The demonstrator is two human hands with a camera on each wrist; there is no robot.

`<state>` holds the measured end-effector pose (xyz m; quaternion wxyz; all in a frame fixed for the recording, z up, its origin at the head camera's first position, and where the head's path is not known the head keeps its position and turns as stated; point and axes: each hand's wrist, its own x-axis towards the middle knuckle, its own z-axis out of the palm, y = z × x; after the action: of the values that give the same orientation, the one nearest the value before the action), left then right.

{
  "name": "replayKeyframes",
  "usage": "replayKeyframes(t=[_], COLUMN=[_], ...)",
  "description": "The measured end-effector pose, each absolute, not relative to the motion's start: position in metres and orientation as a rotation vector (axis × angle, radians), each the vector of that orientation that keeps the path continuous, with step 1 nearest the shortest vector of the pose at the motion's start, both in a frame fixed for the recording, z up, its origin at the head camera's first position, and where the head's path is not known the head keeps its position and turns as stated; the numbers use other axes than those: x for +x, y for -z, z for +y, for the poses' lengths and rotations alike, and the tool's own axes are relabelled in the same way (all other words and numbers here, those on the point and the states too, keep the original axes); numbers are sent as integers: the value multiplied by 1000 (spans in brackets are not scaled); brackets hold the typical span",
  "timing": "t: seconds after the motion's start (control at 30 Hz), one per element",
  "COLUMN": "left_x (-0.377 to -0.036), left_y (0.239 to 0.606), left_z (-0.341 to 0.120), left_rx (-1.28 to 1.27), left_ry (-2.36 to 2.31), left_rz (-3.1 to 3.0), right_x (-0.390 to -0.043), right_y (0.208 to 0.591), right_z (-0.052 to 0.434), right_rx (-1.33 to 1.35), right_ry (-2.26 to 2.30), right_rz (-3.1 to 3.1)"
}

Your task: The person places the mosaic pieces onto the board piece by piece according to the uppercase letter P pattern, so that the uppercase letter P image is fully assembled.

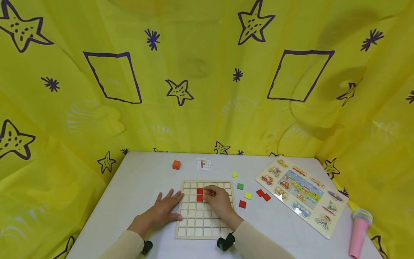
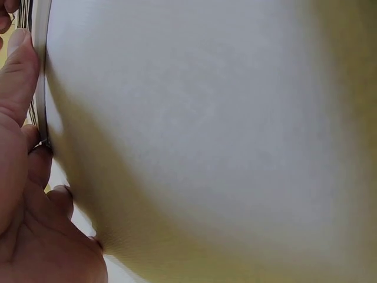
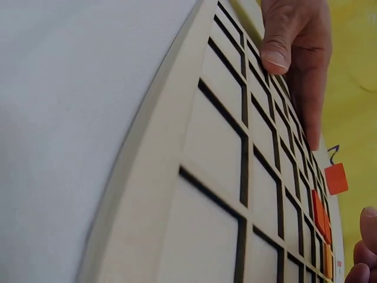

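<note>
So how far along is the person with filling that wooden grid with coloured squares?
Early on. Two red tiles already sit in the wooden grid board. The right hand is at a cell beside them, fingers on what looks like a yellow-orange tile, while the left hand rests flat against the board's edge. Nearly every cell is empty, and loose tiles lie on the table.

No words or numbers can be read here. The small card (image 1: 203, 164) shows only colored squares, and the picture puzzle board (image 1: 299, 190) may carry letters too tiny to see.
</note>
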<state>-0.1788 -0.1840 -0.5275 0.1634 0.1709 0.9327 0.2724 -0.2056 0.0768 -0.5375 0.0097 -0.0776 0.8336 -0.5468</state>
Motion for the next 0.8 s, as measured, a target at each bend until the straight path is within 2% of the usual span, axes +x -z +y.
replayKeyframes(t=[0.4, 0.8], left_x=[-179, -179], left_y=[530, 531], left_z=[-186, -187], left_rx=[494, 497], left_ry=[-781, -786], left_rz=[2659, 2660], right_x=[-202, -192], right_y=[525, 540], right_z=[136, 199], right_rx=[-115, 53], right_ry=[1728, 1553], right_rz=[2631, 2707])
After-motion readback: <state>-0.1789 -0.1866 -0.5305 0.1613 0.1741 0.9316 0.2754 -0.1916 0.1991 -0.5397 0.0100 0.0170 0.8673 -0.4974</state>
